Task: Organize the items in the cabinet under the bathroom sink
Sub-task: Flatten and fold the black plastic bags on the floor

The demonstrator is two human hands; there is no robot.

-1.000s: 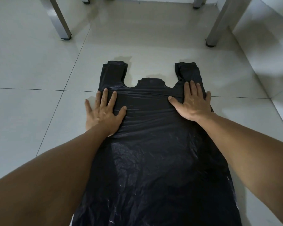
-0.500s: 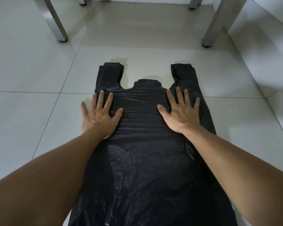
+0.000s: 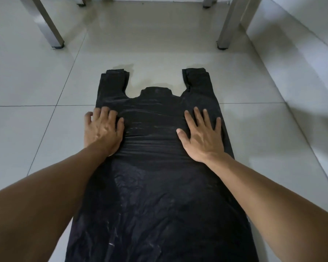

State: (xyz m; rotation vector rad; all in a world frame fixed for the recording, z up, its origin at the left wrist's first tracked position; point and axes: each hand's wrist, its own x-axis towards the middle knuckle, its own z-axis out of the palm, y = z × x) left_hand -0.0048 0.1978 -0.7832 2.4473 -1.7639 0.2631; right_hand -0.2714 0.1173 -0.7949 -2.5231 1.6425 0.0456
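A large black plastic bag (image 3: 155, 195) lies flat on the pale tiled floor, its two handle loops pointing away from me. My left hand (image 3: 102, 131) rests on the bag's left edge just below the handles, palm down, fingers bent slightly at the tips. My right hand (image 3: 202, 135) presses flat on the right side of the bag with its fingers spread and straight. Neither hand grips the plastic. The bag's near end runs out of view at the bottom.
Metal legs stand on the floor beyond the bag: one at far left (image 3: 53, 33), one at far right (image 3: 225, 33), two more at the top edge. A white wall (image 3: 301, 44) runs along the right side.
Both hands slid toward me along the bag, away from the handles. The left hand's fingers went from straight to slightly bent.
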